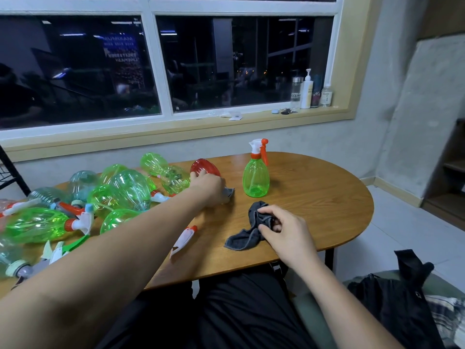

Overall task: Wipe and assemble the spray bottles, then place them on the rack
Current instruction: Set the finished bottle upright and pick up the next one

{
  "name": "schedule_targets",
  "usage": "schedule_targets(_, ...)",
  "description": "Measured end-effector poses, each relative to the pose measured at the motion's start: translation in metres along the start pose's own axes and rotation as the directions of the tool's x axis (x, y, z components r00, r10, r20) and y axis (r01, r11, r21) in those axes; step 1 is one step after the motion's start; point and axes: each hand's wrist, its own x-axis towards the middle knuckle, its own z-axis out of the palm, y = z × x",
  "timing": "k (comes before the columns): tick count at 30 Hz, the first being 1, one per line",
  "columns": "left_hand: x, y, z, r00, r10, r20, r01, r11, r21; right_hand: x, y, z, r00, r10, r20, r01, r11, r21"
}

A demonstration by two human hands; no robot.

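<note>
Left grip [208,187] curled round a lying red translucent plastic spray bottle [203,166]; right grip [286,233] pinched a dark grey cloth [254,222]. Bottle probably light, slick and thin-walled, so the neck looked the safest hold.

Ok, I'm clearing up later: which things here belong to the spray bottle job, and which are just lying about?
Job: upright green spray bottle; red bottle held by the left hand; grey cloth pinched in the right hand; pile of loose bottles; loose spray head.
Lying about: toiletry bottles on the windowsill; keys; black bag.
</note>
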Motion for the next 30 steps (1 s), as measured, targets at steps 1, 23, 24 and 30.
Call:
schedule_targets(1,-0.004,0.003,0.0,1.0,0.024,-0.01,-0.024,1.0,-0.017,0.0,0.0,0.0,1.0,-0.01,-0.017,0.01,1.0,-0.003)
schedule_targets(23,-0.095,0.02,-0.016,0.881,0.186,-0.434,-0.36,0.86,-0.363,0.016,-0.008,-0.012,0.986,-0.141,-0.09,0.133,0.987,-0.094)
schedule_targets(24,-0.089,0.017,-0.019,0.879,0.155,-0.45,-0.346,0.857,-0.381,0.019,-0.008,-0.011,0.987,-0.15,-0.063,0.141,0.981,-0.133)
schedule_targets(30,-0.05,0.005,-0.02,0.941,0.045,-0.336,-0.205,0.865,-0.458,0.031,-0.014,-0.009,0.974,-0.226,0.006,0.218,0.933,-0.288)
